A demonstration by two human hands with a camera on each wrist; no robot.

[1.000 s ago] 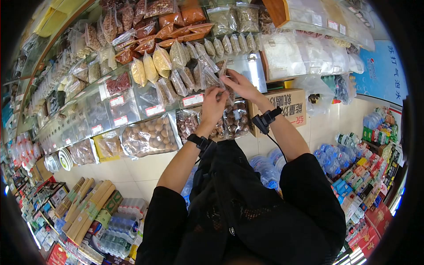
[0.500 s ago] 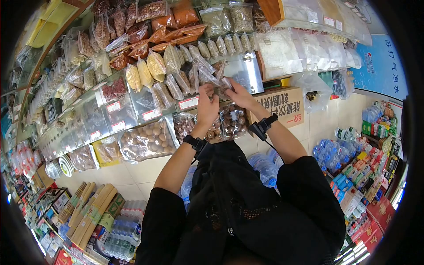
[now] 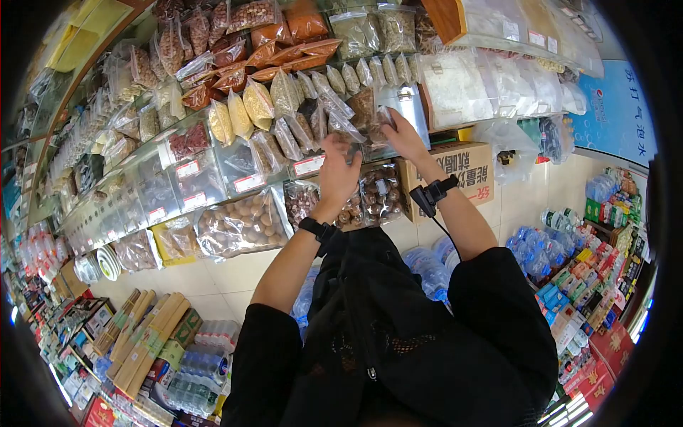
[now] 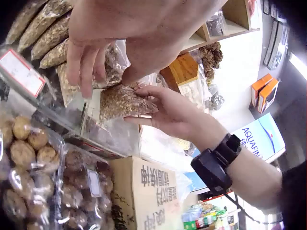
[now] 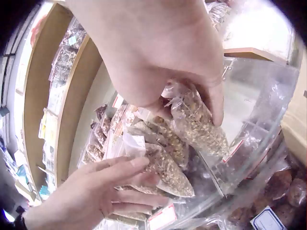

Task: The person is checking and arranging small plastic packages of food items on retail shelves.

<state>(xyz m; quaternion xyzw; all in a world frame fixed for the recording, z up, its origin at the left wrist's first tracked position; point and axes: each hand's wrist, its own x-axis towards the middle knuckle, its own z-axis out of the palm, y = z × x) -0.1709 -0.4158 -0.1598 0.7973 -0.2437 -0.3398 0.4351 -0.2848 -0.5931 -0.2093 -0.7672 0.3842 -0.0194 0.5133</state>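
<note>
At the right end of a row of clear bags on the glass counter, my right hand (image 3: 404, 138) holds a small zip bag of brown, flaky dried goods (image 5: 199, 125). Its thumb and fingers grip the bag at the upper end, and the filled part hangs close over the glass. Just left of it, my left hand (image 3: 339, 178) has its fingers extended. In the right wrist view those fingers (image 5: 127, 170) lie against a similar filled bag (image 5: 168, 172) lying in the row. The left palm is turned toward the bags.
Red-edged price labels (image 3: 309, 165) line the counter front. Below it sit bags of dried mushrooms (image 3: 381, 193) and a cardboard box (image 3: 455, 171). Yellow-filled bags (image 3: 256, 103) stand left of the hands, and white goods in clear bins (image 3: 455, 82) are at the right.
Both hands were close together at one bag a second ago. The right hand has since moved right with its bag, while the left hand has parted from it and its fingers have straightened.
</note>
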